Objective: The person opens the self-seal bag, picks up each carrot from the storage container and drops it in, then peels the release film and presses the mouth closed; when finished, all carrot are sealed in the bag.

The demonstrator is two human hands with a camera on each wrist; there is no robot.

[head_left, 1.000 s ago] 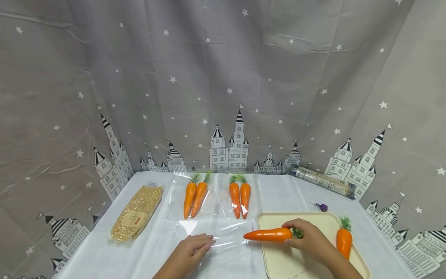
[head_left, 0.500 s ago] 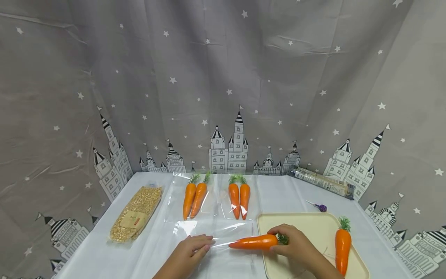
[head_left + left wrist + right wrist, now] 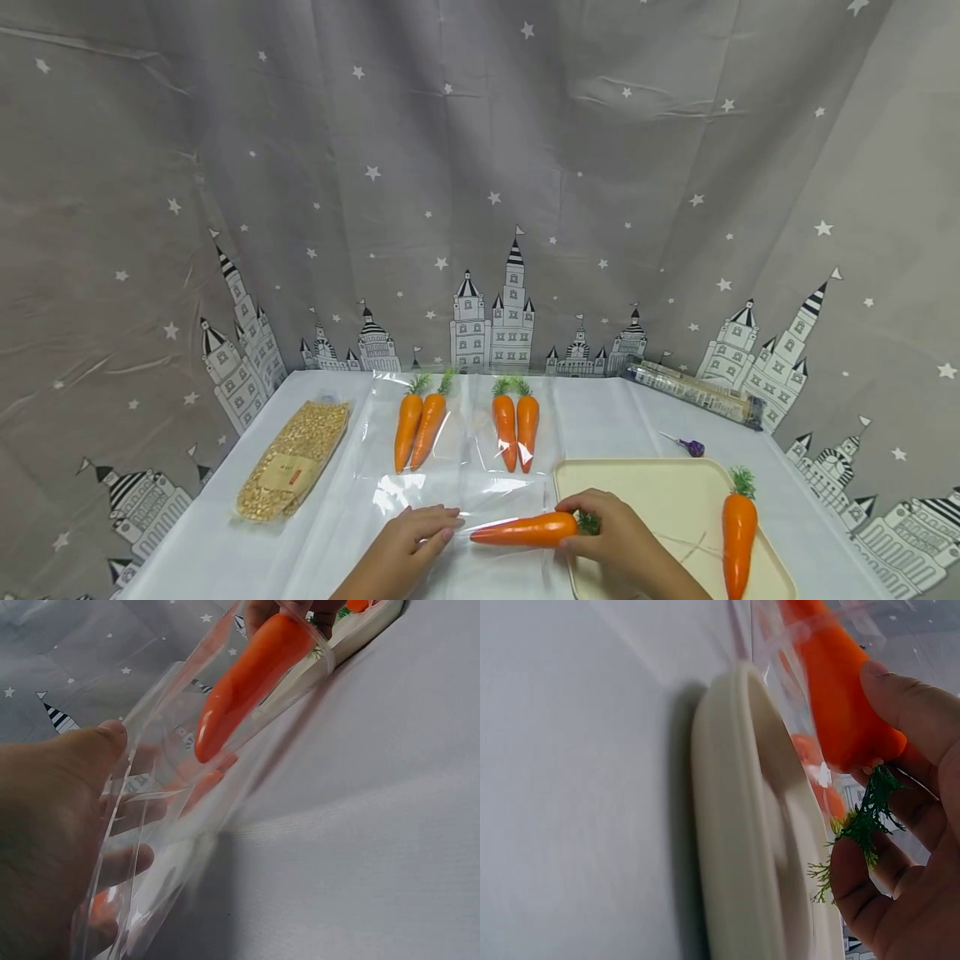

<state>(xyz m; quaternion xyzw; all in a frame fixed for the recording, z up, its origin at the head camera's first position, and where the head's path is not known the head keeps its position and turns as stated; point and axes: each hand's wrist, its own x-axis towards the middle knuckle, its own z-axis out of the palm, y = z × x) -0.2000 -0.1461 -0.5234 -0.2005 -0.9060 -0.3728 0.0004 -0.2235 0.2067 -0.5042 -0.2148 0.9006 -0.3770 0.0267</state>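
Note:
My right hand (image 3: pixel 603 533) grips a glossy orange carrot (image 3: pixel 525 530) at its thick end, beside the green leafy top (image 3: pixel 866 817). The carrot points left, its tapered part within the mouth of a clear plastic bag (image 3: pixel 161 772). In the left wrist view, the thumb of my left hand (image 3: pixel 56 780) lies along the near side of this bag, with the fingers seen through the film, holding it. In the head view my left hand is just left of the carrot's tip. Another carrot (image 3: pixel 739 533) lies on the right of the cream tray (image 3: pixel 637 471).
Two clear bags holding carrots (image 3: pixel 423 425) and carrots (image 3: pixel 516 425) lie behind the hands. On the left is a packet of pale grains (image 3: pixel 296 458). A purple lollipop (image 3: pixel 693 447) and a long dark-ended package (image 3: pixel 693 392) lie behind the tray, near the grey curtain (image 3: pixel 480 167).
My right hand has moved left from over the tray, bringing the carrot's tip into the bag near my left hand. The left hand has hardly moved.

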